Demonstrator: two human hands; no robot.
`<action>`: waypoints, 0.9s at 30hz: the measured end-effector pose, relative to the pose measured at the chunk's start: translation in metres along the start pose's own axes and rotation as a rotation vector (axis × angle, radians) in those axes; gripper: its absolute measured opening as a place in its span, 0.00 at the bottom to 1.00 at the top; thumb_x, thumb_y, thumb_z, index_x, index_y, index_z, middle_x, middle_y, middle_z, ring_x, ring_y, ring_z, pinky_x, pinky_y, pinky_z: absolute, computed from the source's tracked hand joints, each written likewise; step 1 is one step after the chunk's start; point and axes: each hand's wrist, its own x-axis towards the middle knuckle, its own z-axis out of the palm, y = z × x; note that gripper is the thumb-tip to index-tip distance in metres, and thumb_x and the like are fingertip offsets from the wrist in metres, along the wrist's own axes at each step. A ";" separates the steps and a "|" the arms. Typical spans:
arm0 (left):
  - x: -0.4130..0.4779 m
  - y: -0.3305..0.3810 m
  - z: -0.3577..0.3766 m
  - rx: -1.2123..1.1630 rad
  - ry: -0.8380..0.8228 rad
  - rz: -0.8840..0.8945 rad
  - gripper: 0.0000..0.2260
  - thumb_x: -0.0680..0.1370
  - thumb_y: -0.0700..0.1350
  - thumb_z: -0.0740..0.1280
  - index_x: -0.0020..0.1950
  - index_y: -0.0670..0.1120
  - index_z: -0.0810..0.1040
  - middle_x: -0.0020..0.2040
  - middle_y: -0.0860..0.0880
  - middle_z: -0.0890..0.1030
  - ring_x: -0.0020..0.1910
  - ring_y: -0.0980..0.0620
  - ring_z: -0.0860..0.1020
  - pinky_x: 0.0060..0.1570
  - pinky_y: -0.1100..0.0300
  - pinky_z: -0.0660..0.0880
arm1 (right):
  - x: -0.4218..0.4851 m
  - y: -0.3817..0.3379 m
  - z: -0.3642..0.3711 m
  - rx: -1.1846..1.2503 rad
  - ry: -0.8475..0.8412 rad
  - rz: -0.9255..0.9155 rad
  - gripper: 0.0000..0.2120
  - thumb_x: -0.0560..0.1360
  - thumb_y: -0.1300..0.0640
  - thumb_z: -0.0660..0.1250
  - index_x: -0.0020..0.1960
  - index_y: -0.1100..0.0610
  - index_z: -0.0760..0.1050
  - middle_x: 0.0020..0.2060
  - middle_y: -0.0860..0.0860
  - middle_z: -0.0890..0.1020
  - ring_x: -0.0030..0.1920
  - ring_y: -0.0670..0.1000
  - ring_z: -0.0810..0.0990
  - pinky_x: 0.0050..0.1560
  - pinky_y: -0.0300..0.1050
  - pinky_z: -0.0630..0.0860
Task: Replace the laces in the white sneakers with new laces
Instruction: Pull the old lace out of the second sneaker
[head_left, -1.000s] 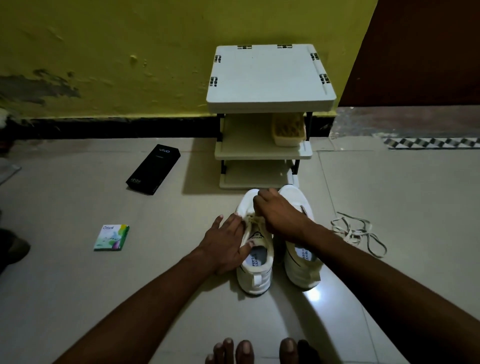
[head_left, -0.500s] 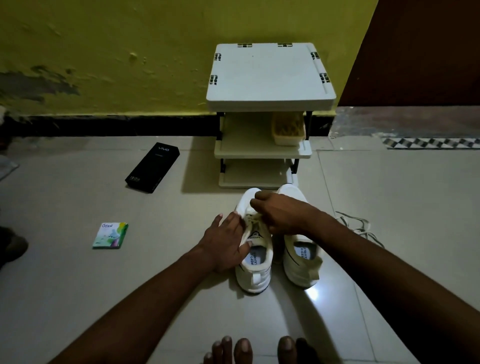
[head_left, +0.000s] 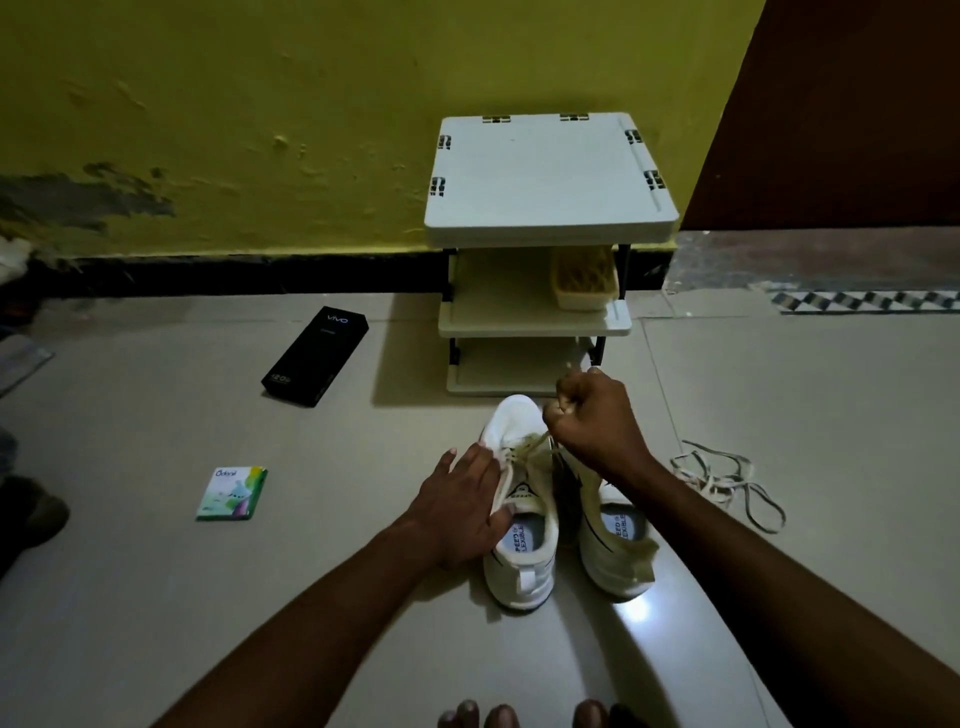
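Head view: the left hand (head_left: 462, 504) lies flat with straight fingers, steadying the left sneaker (head_left: 522, 566) on the floor. The right hand (head_left: 597, 421) is clenched round its lace (head_left: 532, 448), pulled taut upward. The right sneaker (head_left: 618, 556) looks unlaced — a loose lace (head_left: 727, 480) lies beside it. Likely removal is half done — relacing is not yet begun.

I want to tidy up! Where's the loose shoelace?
In the head view, the loose shoelace lies tangled on the floor at the person's right, just right of the right sneaker, apart from it.
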 end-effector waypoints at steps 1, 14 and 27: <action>0.000 -0.001 0.000 0.005 -0.004 0.003 0.42 0.75 0.64 0.37 0.81 0.40 0.57 0.82 0.41 0.57 0.82 0.46 0.51 0.80 0.46 0.46 | -0.001 0.000 0.001 0.072 0.017 0.050 0.09 0.66 0.69 0.69 0.31 0.62 0.72 0.28 0.55 0.73 0.31 0.52 0.72 0.32 0.45 0.69; -0.004 0.008 -0.003 -0.657 0.171 -0.188 0.30 0.78 0.65 0.63 0.75 0.50 0.67 0.71 0.51 0.69 0.66 0.49 0.73 0.65 0.49 0.73 | -0.028 0.017 0.003 -0.063 -0.107 0.056 0.16 0.67 0.59 0.75 0.55 0.54 0.79 0.51 0.48 0.78 0.50 0.50 0.79 0.50 0.46 0.78; 0.037 0.022 -0.043 -0.393 0.275 -0.043 0.04 0.77 0.43 0.67 0.48 0.43 0.78 0.50 0.47 0.78 0.51 0.43 0.77 0.46 0.50 0.72 | -0.092 0.007 0.048 -0.086 -0.098 0.101 0.13 0.66 0.68 0.69 0.46 0.56 0.70 0.49 0.53 0.71 0.46 0.48 0.68 0.46 0.37 0.60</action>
